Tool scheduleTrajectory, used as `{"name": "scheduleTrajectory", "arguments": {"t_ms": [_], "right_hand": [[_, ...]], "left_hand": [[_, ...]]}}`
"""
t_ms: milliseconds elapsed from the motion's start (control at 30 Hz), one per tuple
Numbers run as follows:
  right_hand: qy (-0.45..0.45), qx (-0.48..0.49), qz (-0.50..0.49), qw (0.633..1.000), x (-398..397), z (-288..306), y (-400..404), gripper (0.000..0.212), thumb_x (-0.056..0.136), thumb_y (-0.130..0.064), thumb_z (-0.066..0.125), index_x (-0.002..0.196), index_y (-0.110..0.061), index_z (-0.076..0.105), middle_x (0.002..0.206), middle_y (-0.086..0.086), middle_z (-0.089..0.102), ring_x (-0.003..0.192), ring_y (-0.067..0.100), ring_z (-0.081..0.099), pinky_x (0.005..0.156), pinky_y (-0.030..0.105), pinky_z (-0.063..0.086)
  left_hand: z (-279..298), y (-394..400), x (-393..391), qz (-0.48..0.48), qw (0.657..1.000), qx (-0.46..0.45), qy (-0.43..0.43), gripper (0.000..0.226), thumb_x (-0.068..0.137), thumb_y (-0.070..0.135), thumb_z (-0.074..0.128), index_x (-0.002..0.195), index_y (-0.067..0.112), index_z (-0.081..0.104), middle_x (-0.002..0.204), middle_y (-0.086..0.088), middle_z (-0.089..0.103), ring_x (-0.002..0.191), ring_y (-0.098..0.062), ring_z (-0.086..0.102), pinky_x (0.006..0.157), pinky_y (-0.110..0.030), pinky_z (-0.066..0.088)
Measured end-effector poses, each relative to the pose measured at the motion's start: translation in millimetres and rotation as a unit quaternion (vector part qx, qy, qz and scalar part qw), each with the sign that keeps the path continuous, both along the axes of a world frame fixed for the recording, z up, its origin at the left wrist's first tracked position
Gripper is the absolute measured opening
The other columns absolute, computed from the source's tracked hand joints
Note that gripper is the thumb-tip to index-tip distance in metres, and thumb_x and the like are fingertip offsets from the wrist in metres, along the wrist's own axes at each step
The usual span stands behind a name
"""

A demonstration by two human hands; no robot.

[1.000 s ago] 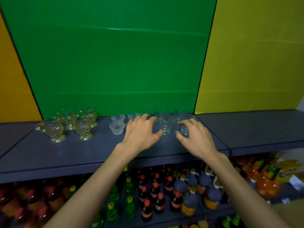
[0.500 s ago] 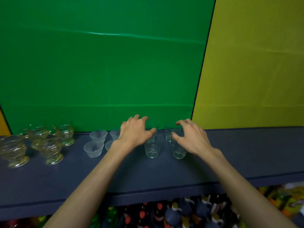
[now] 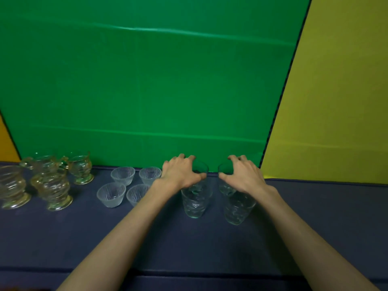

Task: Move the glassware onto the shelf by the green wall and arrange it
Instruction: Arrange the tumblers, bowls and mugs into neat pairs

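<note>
Hands (image 3: 182,172) (image 3: 243,175) curled round rear tumblers (image 3: 201,168)

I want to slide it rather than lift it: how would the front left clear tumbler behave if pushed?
The front left tumbler looks tall and tapers to a narrow base, so a push near the rim may tip it. It is probably rigid, breakable glass, and could knock the tumbler behind it.

Both forearms bare to the frame's edge; left hand (image 3: 180,174) and right hand (image 3: 244,175) ungloved.

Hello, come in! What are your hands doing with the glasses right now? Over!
Left hand grips back-left tumbler; right hand grips back-right tumbler. Two front tumblers upright on shelf. Small bowls beside left arm, not blocking.
</note>
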State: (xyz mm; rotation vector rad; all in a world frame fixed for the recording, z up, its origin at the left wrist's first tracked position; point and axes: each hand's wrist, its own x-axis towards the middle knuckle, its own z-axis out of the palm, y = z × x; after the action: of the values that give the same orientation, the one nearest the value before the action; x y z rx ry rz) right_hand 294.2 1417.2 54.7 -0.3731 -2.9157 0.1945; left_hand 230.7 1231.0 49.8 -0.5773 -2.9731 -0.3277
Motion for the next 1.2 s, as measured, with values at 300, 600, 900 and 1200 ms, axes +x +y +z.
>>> {"name": "scheduleTrajectory", "arguments": {"t_ms": [300,600,900,1200], "right_hand": [[-0.036,-0.06,-0.02,0.997,-25.8,-13.2,20.9,0.092,0.075,-0.066,0.063,0.148,-0.018,0.035,0.135,0.013,0.055,0.12,0.035,0.055,0.09,0.04,0.049],[0.09,-0.095,0.008,0.991,-19.8,-8.7,23.7,0.087,0.069,-0.056,0.076,0.137,-0.009,0.049,0.121,0.013,0.064,0.109,0.031,0.061,0.082,0.036,0.051],[0.164,-0.08,0.04,0.982,20.0,45.7,19.6,0.088,0.068,-0.059,0.072,0.139,-0.013,0.049,0.129,0.012,0.063,0.114,0.03,0.061,0.087,0.034,0.049],[0.154,-0.106,0.055,0.981,63.7,44.5,16.3,0.086,0.068,-0.064,0.067,0.14,-0.019,0.049,0.126,0.005,0.065,0.11,0.025,0.062,0.085,0.033,0.05]], "left_hand": [[-10.0,23.4,-13.3,0.021,0.999,0.017,-0.021,0.087,0.077,0.067,0.065,0.149,0.024,0.043,0.142,-0.01,0.054,0.127,-0.035,0.054,0.101,-0.044,0.045],[-0.3,23.5,-8.5,0.036,0.996,0.077,0.039,0.088,0.071,0.063,0.074,0.142,0.017,0.051,0.13,-0.013,0.062,0.115,-0.038,0.061,0.092,-0.043,0.05],[56.2,14.4,30.5,0.038,0.981,0.114,0.15,0.084,0.063,0.072,0.066,0.133,0.027,0.059,0.127,-0.006,0.067,0.114,-0.034,0.064,0.089,-0.04,0.05],[48.9,4.0,72.5,0.041,0.983,0.105,0.146,0.085,0.064,0.074,0.063,0.134,0.026,0.059,0.123,-0.005,0.069,0.113,-0.033,0.064,0.088,-0.039,0.05]]}}
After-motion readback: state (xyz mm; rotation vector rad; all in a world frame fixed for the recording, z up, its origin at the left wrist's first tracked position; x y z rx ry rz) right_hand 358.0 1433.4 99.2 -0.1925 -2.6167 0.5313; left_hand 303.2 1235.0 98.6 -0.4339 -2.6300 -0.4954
